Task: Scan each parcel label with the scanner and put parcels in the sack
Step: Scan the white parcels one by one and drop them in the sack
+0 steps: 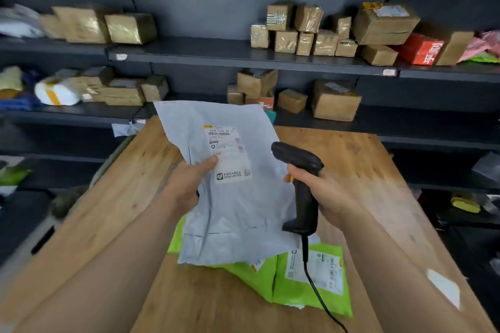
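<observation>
Scanner (302,159) beside parcel (232,213) edge, apparently not touching

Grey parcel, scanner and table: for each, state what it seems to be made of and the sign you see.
Grey parcel: probably thin plastic film, faintly glossy; it creases and bends. Scanner: apparently hard black plastic, matte; smooth moulded curves. Table: looks like wood or wood-look board; grain and knots show.
</observation>
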